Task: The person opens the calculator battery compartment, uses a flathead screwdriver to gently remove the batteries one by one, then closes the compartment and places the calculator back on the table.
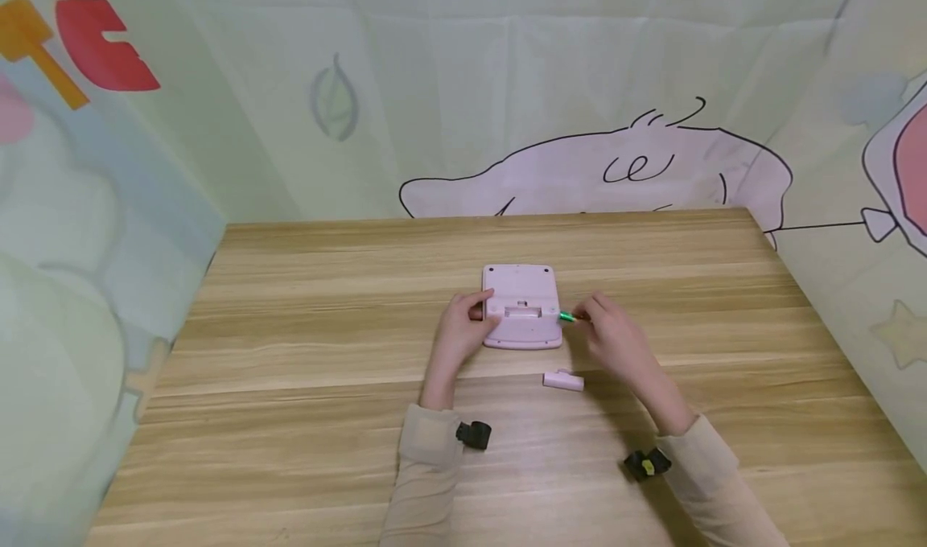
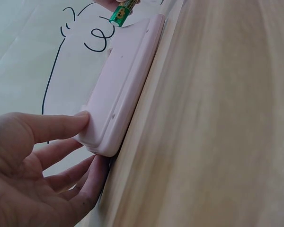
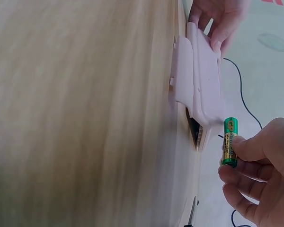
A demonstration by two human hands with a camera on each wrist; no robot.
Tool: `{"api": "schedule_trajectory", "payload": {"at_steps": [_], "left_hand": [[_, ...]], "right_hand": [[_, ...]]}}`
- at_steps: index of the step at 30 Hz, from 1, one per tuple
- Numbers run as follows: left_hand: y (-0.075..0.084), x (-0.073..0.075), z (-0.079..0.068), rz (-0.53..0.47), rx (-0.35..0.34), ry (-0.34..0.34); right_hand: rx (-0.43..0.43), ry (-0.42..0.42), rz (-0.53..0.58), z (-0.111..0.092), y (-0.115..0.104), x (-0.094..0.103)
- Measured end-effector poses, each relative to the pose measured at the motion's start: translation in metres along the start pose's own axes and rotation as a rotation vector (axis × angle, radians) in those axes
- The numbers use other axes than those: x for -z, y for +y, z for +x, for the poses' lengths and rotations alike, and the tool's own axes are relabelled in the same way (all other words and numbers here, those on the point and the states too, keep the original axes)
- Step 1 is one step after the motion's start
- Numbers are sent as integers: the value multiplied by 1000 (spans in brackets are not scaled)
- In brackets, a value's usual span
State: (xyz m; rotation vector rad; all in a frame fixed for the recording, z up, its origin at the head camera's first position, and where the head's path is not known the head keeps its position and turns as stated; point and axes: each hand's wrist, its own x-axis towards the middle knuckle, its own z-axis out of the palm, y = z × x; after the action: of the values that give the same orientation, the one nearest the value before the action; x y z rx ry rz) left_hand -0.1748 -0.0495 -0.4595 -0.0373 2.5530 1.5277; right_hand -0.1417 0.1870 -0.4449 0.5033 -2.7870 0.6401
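A pink calculator (image 1: 520,284) lies face down on the table, its battery slot (image 1: 523,312) uncovered. My left hand (image 1: 462,326) grips its left edge; in the left wrist view the thumb presses on the back of the calculator (image 2: 125,75) while the other fingers sit at the edge and below. Just off the right side, my right hand (image 1: 611,334) pinches a green battery (image 1: 567,317) between thumb and fingers. The right wrist view shows this battery (image 3: 230,142) upright in the fingertips. Nearer to me than the calculator lies the small pink battery cover (image 1: 563,380).
A wood-grain table (image 1: 326,426) carries everything. Printed cloth (image 1: 434,88) hangs behind it and along the sides. Each sleeve has a small black camera (image 1: 474,435) at the wrist.
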Motion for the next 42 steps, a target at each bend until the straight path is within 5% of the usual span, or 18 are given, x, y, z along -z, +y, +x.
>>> {"api": "schedule_trajectory", "payload": {"at_steps": [42], "left_hand": [[1, 0, -1, -23, -1, 1]], "right_hand": [[-150, -149, -50, -17, 11, 2]]}}
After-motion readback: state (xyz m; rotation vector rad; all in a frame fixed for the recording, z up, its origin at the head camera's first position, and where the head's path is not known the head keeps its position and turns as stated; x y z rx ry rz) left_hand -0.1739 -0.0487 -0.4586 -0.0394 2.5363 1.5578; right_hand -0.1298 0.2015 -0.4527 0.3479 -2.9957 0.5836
